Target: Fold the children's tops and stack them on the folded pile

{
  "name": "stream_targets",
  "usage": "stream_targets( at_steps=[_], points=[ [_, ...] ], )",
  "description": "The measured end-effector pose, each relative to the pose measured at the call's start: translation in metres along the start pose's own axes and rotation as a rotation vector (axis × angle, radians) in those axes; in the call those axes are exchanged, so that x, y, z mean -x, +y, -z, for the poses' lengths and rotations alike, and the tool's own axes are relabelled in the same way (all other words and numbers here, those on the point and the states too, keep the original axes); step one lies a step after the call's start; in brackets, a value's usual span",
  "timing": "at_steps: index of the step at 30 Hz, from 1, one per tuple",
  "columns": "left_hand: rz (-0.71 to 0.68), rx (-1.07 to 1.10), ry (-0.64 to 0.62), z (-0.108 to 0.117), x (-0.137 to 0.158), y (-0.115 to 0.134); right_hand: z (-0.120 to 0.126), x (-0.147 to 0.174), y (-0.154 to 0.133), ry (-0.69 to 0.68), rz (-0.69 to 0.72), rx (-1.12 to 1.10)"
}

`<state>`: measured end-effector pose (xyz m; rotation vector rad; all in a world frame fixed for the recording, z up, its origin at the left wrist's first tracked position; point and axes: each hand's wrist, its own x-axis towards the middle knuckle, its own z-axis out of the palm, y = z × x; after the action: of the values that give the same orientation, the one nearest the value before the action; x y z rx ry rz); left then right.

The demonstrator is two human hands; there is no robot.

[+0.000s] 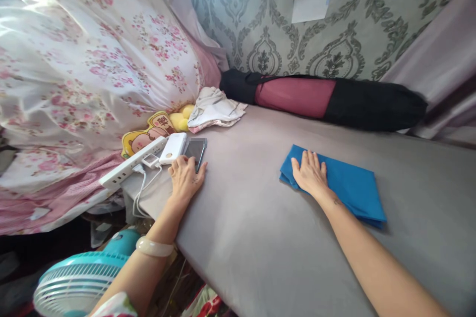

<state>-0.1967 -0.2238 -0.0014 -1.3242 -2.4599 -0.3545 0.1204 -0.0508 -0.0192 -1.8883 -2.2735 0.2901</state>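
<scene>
My left hand (186, 176) is at the near end of a dark smartphone (197, 151), its thumb along the right edge and its curled fingers at the left. Right beside those fingers lies a white power bank (173, 148). My right hand (311, 172) rests flat with fingers stretched on a folded blue cloth (353, 183), over its left part. The cloth lies on the grey sheet (238, 218), its layers showing at the edges.
A white power strip (132, 163) with plugged-in cables and a yellow cartoon cushion (145, 136) are at the left. Crumpled white fabric (215, 109) and a long black-and-red bag (297, 96) lie at the back. A turquoise fan (84, 277) stands below the edge.
</scene>
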Motion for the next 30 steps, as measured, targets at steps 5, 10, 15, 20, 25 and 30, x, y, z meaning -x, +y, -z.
stream_targets(
  at_steps=[5,10,15,20,25,30],
  points=[
    [-0.026,0.025,0.065,0.005,-0.002,0.008,0.006,-0.003,-0.006,0.01,-0.011,-0.017],
    [-0.171,0.075,0.06,0.012,0.0,0.037,0.012,-0.007,-0.018,0.055,0.034,0.0],
    [-0.439,0.137,-0.05,0.012,0.021,0.071,0.009,-0.008,-0.023,0.004,0.029,-0.006],
    [-0.573,0.164,-0.152,0.005,0.039,0.084,0.007,-0.008,-0.022,-0.062,0.009,-0.013],
    [-0.663,0.164,-0.218,0.008,0.033,0.084,0.013,-0.01,-0.023,-0.1,0.01,-0.01],
    [-0.734,0.093,-0.378,0.02,0.012,0.094,0.021,-0.015,-0.034,-0.069,0.023,0.002]
  ],
)
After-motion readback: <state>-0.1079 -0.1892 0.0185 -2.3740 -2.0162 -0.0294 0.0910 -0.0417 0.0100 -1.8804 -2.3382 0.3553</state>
